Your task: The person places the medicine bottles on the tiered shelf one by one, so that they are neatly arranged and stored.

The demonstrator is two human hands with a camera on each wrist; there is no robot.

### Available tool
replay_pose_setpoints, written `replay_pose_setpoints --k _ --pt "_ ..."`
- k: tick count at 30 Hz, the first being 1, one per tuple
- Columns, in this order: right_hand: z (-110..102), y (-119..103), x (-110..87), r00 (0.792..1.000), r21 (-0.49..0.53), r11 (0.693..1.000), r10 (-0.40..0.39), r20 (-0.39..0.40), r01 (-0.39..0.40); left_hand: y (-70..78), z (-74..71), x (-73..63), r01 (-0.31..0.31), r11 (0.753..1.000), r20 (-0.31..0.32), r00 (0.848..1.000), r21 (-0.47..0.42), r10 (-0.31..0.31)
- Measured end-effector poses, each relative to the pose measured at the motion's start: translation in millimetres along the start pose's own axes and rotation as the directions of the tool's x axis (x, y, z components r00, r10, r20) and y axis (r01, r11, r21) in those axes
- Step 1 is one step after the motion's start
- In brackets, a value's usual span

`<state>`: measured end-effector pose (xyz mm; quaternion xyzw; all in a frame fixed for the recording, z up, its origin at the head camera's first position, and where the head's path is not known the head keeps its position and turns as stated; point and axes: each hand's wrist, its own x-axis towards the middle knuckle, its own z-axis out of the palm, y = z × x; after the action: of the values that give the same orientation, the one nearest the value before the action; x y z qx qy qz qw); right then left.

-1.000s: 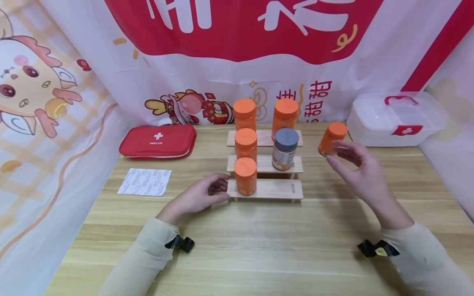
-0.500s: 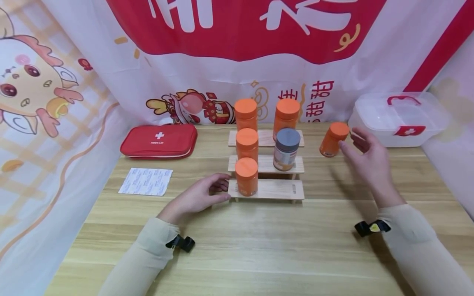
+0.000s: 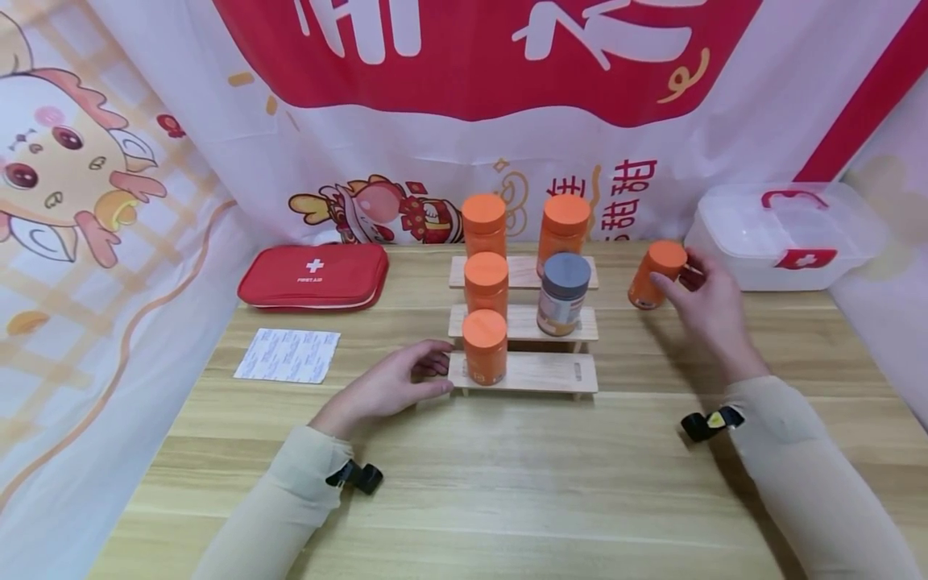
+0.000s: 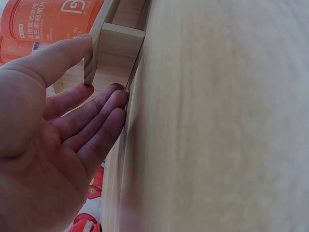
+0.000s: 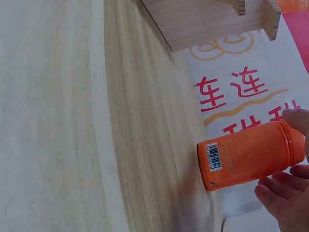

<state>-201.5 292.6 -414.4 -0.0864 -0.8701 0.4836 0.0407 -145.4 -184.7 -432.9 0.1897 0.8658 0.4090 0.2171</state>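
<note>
My left hand (image 3: 395,380) pinches the left end of the lowest wooden shelf (image 3: 540,370), thumb above the board and index finger below, as the left wrist view shows. An orange bottle (image 3: 487,362) stands on that shelf; its label shows in the left wrist view. At the right, my right hand (image 3: 706,302) holds another orange bottle (image 5: 246,157) near its cap, thumb on one side and fingers on the other. That bottle stands upright on the table, and some fingertips are hidden behind it. A grey-lidded jar (image 3: 563,298) and an orange bottle (image 3: 486,282) stand on the middle shelf.
Two orange bottles, one left (image 3: 484,221) and one right (image 3: 565,221), stand on the top shelf (image 3: 524,274). A red first-aid pouch (image 3: 313,276) and a white printed packet (image 3: 287,355) lie left. A clear box (image 3: 786,242) with a red handle stands behind my right hand.
My right hand shifted right and away from the bottle, then came back left around its cap. The bottle stays in about the same place. My left hand keeps its place at the shelf.
</note>
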Motion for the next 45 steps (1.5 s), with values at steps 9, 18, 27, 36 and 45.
replay_pose_setpoints --k 9,18,27,36,45 --pt "3.1 2.7 8.1 1.0 -0.029 0.999 0.028 -0.006 -0.028 -0.8 -0.3 0.6 -0.008 1.0 0.008 1.0 -0.006 0.008" --pt "2.8 3.8 8.6 0.998 -0.027 0.998 0.055 -0.002 -0.055 -0.9 0.4 1.2 -0.009 1.0 0.002 1.0 -0.007 0.009" --pt "-0.6 4.8 4.0 0.999 -0.053 0.998 0.035 0.002 -0.035 -1.3 0.6 1.8 -0.015 1.0 -0.005 1.0 0.006 0.015" --pt "-6.2 0.2 -11.9 1.0 -0.091 0.996 -0.002 0.0 0.002 -2.1 0.7 1.6 -0.012 1.0 -0.002 1.0 0.011 0.012" --pt "-14.0 -11.7 -38.1 0.994 -0.121 0.989 -0.091 -0.053 0.084 -0.1 0.3 0.3 -0.002 1.0 0.001 1.0 0.012 0.002"
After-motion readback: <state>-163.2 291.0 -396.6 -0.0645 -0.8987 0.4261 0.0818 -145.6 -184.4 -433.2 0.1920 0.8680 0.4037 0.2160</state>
